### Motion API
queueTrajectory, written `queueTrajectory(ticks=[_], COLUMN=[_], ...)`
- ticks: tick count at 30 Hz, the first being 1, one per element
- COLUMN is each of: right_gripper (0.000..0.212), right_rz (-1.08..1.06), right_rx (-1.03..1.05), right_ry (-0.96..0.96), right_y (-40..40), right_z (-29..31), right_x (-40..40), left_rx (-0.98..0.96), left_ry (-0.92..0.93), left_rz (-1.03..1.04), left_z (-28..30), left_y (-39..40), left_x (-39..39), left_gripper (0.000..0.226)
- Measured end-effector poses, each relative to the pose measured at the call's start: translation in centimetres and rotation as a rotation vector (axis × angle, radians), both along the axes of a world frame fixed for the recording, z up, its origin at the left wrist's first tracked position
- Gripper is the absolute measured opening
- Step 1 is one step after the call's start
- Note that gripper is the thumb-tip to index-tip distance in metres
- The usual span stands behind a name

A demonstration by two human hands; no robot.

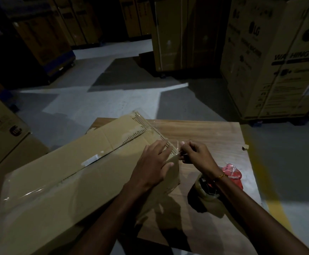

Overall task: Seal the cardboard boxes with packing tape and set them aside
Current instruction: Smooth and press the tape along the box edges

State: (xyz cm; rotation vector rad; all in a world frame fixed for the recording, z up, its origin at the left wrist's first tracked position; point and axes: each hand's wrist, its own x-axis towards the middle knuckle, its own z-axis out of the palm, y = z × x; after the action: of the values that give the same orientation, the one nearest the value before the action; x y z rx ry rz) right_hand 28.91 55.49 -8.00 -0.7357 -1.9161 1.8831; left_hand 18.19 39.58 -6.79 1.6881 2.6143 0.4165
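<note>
Hands work a long cardboard box (76,181) on a wooden desk (205,133). Left hand (152,166) presses flat on its end, fingers straight; right hand (196,153) pinches clear tape (177,150).

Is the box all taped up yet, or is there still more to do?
Partly done. Clear tape already shines along the cardboard box top seam. Right now the left hand presses flat on the box's end while the right hand pinches a strip of tape at that edge. The tape dispenser rests on the wooden table. Left: smoothing this end down and setting the box aside.
</note>
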Motion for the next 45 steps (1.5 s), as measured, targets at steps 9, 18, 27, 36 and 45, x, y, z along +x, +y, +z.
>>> queueTrajectory(ticks=[9, 18, 27, 36, 45], right_gripper=[0.026, 0.007, 0.022, 0.034, 0.042], right_rz=[-0.053, -0.169, -0.123, -0.235, -0.195], right_rx=[0.015, 0.401, 0.939, 0.995, 1.051], right_ry=[-0.061, -0.127, -0.301, -0.354, -0.395], right_y=[-0.5, 0.1, -3.4, -2.9, -4.1], right_z=[-0.3, 1.2, 1.9, 1.0, -0.1], right_x=[-0.8, -1.1, -2.7, -1.5, -1.2], left_rx=[0.138, 0.267, 0.206, 0.152, 0.182], left_ry=[-0.083, -0.142, -0.074, -0.07, -0.06], left_rz=[-0.085, -0.12, -0.104, -0.02, 0.151], left_z=[0.1, 0.1, -0.2, -0.2, 0.0], left_y=[0.0, 1.2, 1.9, 1.7, 1.6], left_x=[-0.5, -3.9, -6.0, -6.4, -6.9], left_gripper=[0.052, 0.048, 0.044, 0.062, 0.062])
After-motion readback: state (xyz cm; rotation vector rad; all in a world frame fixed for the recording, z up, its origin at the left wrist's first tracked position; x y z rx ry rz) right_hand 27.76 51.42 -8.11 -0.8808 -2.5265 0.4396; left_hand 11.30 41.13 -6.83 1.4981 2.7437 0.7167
